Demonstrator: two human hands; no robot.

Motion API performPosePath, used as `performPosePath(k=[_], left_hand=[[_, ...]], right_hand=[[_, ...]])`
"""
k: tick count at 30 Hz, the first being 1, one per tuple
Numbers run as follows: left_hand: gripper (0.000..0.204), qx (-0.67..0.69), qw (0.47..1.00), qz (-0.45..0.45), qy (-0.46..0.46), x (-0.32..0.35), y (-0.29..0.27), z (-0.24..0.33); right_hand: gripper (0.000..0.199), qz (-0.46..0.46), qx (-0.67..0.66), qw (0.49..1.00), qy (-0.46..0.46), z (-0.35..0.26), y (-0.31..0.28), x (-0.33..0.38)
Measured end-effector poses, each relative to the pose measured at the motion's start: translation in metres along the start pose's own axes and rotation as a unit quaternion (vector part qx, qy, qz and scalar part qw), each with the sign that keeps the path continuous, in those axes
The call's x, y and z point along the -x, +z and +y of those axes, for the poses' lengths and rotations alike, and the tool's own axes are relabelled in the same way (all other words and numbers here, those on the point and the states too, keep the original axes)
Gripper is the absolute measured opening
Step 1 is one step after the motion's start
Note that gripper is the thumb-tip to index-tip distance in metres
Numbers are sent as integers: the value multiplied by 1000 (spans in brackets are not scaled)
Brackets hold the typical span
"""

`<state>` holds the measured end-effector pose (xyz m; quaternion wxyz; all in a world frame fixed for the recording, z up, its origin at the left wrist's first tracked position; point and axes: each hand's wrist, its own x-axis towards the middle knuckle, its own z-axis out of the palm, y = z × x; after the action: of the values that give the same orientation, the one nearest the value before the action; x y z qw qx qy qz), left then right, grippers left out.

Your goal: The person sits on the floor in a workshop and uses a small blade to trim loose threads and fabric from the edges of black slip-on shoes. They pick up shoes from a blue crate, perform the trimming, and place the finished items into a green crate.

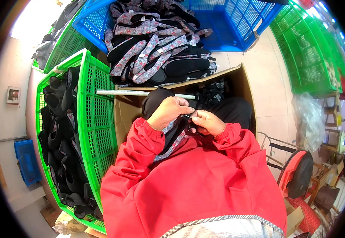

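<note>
Red sleeves (188,174) of the person's own jacket fill the lower middle of the head view, both forearms rising from the bottom edge and meeting over a black shoe upper (168,131) with a floral lining. That upper lies against the chest, its long axis slanting from lower left up to upper right, the upper end tucked between the hands. The left hand (168,112) is curled over the top of it, fingers bent and gripping the black fabric. The right hand (207,121) is closed as well, thumb and fingertips pinching the edge of the same piece just beside the left hand's fingertips.

Behind the hands stands one open brown cardboard box (244,85), its flaps up, dark pieces inside. A white rod (140,93) lies across its near rim, running left to right.

Crates: one blue basket (252,23) at top holds a heap of black and floral shoe uppers (156,51). One green basket (97,115) on the left is packed with black pieces standing on edge. A second green basket (65,47) sits above it, and more green ones (311,55) stack at the right.

On the left wall is a small square white plate (13,95) with a red centre. A clear plastic bag (311,119) lies on the floor at right.
</note>
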<state>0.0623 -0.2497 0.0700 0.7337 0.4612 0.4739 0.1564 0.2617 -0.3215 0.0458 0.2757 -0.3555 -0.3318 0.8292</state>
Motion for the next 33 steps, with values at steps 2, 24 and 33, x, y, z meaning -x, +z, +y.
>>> performPosePath(k=[2, 24, 33], left_hand=[[10, -11, 1000, 5, -3, -1, 0, -1], [10, -11, 1000, 7, -8, -2, 4, -2], [12, -23, 999, 20, 24, -2, 6, 0]], right_hand=[[26, 3, 6, 1000, -2, 0, 0, 0], [21, 30, -14, 999, -29, 12, 0, -1], [22, 36, -29, 998, -33, 19, -3, 0]])
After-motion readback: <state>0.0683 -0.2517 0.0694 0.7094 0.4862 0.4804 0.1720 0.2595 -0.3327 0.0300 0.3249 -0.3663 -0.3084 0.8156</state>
